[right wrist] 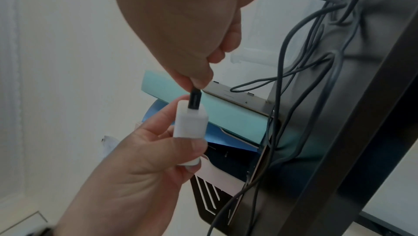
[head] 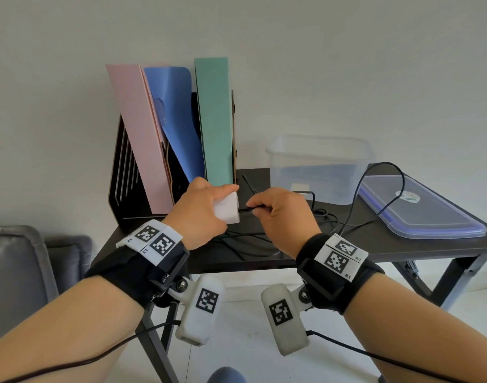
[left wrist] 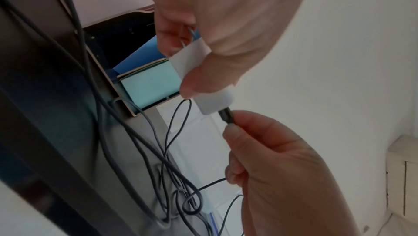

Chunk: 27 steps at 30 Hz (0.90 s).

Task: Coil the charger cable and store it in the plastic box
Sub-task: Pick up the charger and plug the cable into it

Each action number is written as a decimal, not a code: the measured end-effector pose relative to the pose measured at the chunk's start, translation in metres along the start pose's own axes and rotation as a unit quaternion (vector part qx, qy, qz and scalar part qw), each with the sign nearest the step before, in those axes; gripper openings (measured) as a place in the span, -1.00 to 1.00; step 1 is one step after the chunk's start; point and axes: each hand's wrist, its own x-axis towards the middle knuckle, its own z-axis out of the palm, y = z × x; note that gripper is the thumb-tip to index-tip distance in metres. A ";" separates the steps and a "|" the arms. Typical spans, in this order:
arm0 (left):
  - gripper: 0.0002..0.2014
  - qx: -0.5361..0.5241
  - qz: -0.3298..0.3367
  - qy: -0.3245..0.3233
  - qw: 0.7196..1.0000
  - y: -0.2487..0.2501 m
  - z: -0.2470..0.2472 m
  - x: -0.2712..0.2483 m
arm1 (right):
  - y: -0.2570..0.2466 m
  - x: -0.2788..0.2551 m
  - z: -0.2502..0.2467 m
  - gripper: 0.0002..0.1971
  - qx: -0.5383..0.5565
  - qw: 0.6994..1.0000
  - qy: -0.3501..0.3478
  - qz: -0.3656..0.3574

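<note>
Head view: the white adapter is gripped by the left hand, the cable's plug pinched by the right hand. The cable is sprawled uncoiled over the surface; coiling and storing in the plastic box are judged outstanding.

Plastic box between file rack and lid
</note>
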 end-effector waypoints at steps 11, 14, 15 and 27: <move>-0.31 0.148 0.103 0.057 0.982 -0.001 -0.007 -0.001 | -0.002 -0.002 -0.019 -0.75 -0.192 0.960 -0.192 0.062; -0.32 0.169 0.166 0.058 0.970 0.006 -0.003 -0.001 | -0.013 0.001 -0.023 -0.74 -0.237 0.949 -0.206 0.010; -0.32 0.167 0.190 0.065 0.965 0.008 -0.002 -0.001 | -0.016 0.002 -0.024 -0.75 -0.226 0.950 -0.214 0.002; -0.82 -0.523 -0.106 -0.105 0.839 0.040 0.023 -0.010 | -0.013 -0.003 -0.011 -0.84 0.132 0.989 -0.006 0.073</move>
